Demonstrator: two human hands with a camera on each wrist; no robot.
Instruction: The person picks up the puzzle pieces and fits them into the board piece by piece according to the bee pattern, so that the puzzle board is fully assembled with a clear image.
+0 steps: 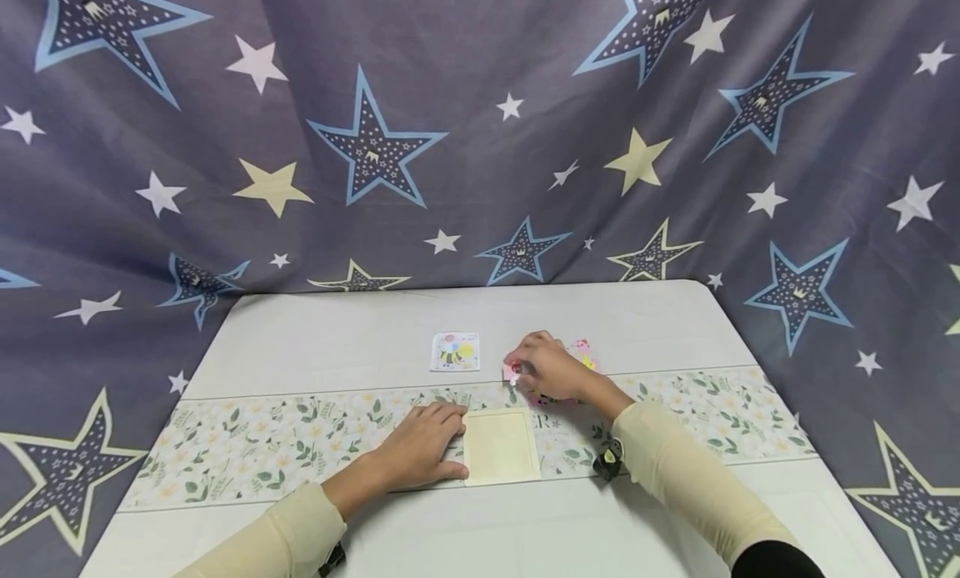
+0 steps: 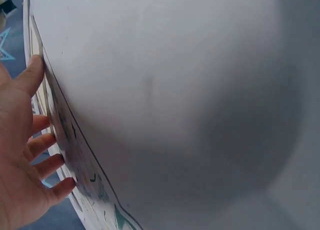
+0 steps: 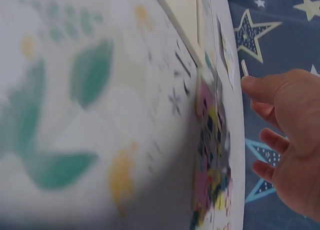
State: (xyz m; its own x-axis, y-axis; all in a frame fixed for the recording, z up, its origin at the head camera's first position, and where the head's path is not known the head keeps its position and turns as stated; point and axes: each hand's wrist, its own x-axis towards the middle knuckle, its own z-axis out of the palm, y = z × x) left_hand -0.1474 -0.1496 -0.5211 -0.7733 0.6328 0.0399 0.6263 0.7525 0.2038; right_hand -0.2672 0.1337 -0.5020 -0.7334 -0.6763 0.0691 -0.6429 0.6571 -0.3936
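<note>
A square cream puzzle board [image 1: 501,446] with a raised rim lies flat at the middle of the table. Along its left edge rests my left hand [image 1: 420,446], fingers extended and thumb at the near corner; the left wrist view shows the fingertips right at the edge. My right hand [image 1: 553,371] pinches a small pink puzzle piece [image 1: 511,371] between thumb and fingers, beyond the board's far right corner. In the right wrist view the piece [image 3: 244,67] shows edge-on, raised over the table. Several colourful puzzle pieces [image 3: 212,165] lie under and beside that hand, partly hidden in the head view.
A square picture card [image 1: 455,352] with a bee on it lies farther back, left of my right hand. The white table [image 1: 337,336] carries a floral band [image 1: 262,444] across its middle. A dark curtain with stars [image 1: 465,169] hangs behind the table's far edge.
</note>
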